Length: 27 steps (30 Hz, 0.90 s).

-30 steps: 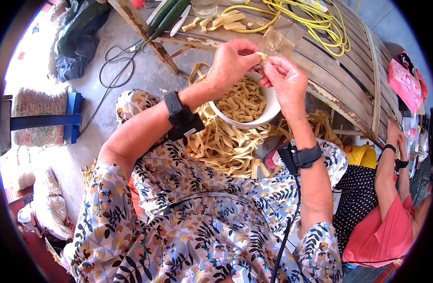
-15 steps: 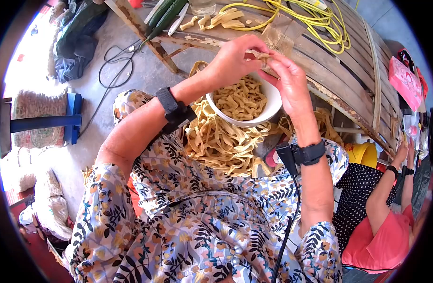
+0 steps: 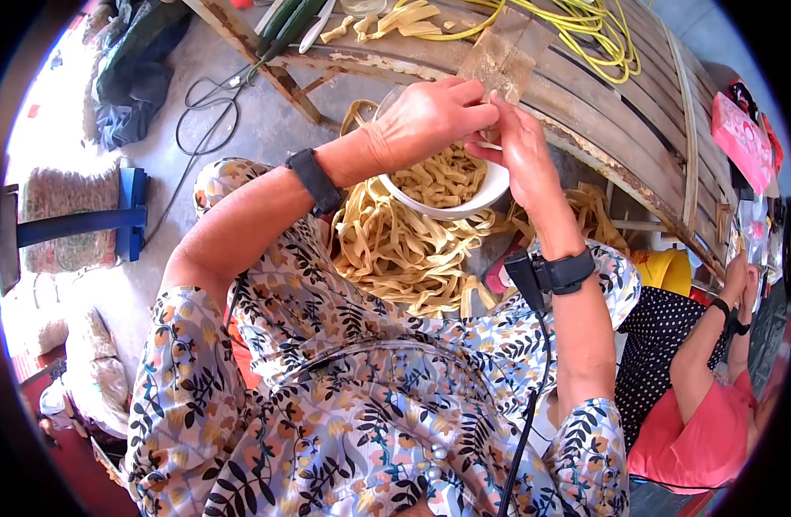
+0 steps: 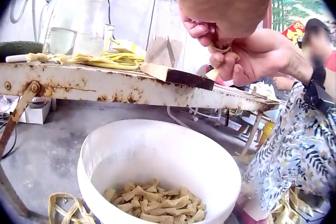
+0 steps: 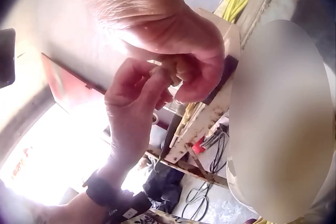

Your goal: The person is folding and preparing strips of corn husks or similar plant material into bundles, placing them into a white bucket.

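Above the white bowl, my left hand and right hand meet, fingertips together. In the left wrist view, a small tan strip is folded between the fingers of my left hand and right hand. The right wrist view shows both hands pinching the strip, partly hidden by curled fingers. Short tan twisted pieces lie in the bottom of the bowl. Long loose tan strips are heaped below it, by the knees.
A rusty-edged slatted table stands beyond the bowl, with a wooden block, yellow cord, cucumbers and a few tan pieces on it. A black cable lies on the floor at left. Another person sits at right.
My left hand has turned and moved closer over my right fingers, covering most of the strip that showed between the fingertips. The view has shifted slightly, and the neighbouring person's arms have moved.
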{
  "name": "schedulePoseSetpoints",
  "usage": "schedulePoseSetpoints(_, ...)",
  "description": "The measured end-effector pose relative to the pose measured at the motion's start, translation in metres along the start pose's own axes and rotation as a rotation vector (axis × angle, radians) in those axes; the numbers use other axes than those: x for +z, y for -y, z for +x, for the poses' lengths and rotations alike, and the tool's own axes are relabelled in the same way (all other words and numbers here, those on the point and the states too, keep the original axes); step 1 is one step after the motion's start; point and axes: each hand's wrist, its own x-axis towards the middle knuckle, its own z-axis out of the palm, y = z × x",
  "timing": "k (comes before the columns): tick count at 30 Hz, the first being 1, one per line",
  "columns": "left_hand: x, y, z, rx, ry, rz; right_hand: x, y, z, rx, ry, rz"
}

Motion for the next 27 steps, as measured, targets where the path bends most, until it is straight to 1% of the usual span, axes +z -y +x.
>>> schedulePoseSetpoints(1, 0.001, -0.001, 0.000, 0.016, -0.027, -0.006, 0.001, 0.000, -0.001, 0.001, -0.016, -0.061)
schedulePoseSetpoints(2, 0.000, -0.002, 0.000, -0.012, -0.031, -0.030, 0.002, 0.000, -0.001, 0.000, -0.030, -0.122)
schedulePoseSetpoints(3, -0.001, -0.003, -0.001, -0.039, -0.035, -0.052, -0.001, -0.004, 0.001, -0.101, -0.049, -0.277)
schedulePoseSetpoints(6, -0.003, -0.005, -0.001, -0.119, -0.031, -0.137, -0.005, -0.003, 0.002, -0.346, -0.059, -0.451)
schedulePoseSetpoints(7, -0.004, -0.005, -0.001, -0.144, -0.027, -0.170, -0.006, 0.001, 0.000, -0.265, -0.010, -0.393)
schedulePoseSetpoints(9, -0.009, -0.004, -0.001, -0.352, -0.007, -0.592, -0.008, 0.010, -0.006, -0.102, 0.086, -0.277)
schedulePoseSetpoints(10, -0.014, -0.005, 0.000, -0.455, 0.003, -0.803, -0.010, 0.011, -0.006, -0.128, 0.141, -0.259)
schedulePoseSetpoints(11, -0.020, -0.008, 0.000, -0.629, 0.043, -1.030, -0.012, 0.011, -0.006, -0.154, 0.195, -0.239)
schedulePoseSetpoints(12, -0.024, -0.010, 0.001, -0.735, 0.025, -1.186, -0.012, 0.012, -0.005, -0.183, 0.252, -0.219)
schedulePoseSetpoints(14, -0.029, -0.012, 0.002, -0.946, -0.019, -1.495, -0.010, 0.017, -0.008, -0.230, 0.234, -0.301)
schedulePoseSetpoints(15, -0.027, -0.012, 0.002, -0.924, -0.054, -1.546, -0.009, 0.020, -0.010, -0.255, 0.224, -0.343)
schedulePoseSetpoints(18, -0.031, -0.012, 0.001, -0.977, -0.114, -1.705, -0.002, 0.022, -0.013, -0.477, 0.126, -0.457)
schedulePoseSetpoints(21, -0.035, -0.013, 0.005, -1.083, -0.161, -1.857, 0.003, 0.023, -0.015, -0.502, 0.078, -0.425)
schedulePoseSetpoints(24, -0.042, -0.011, 0.007, -1.147, -0.156, -1.981, 0.003, 0.028, -0.018, -0.334, 0.154, -0.221)
schedulePoseSetpoints(27, -0.046, -0.004, 0.004, -1.104, -0.098, -1.995, 0.001, 0.030, -0.018, -0.292, 0.126, -0.212)
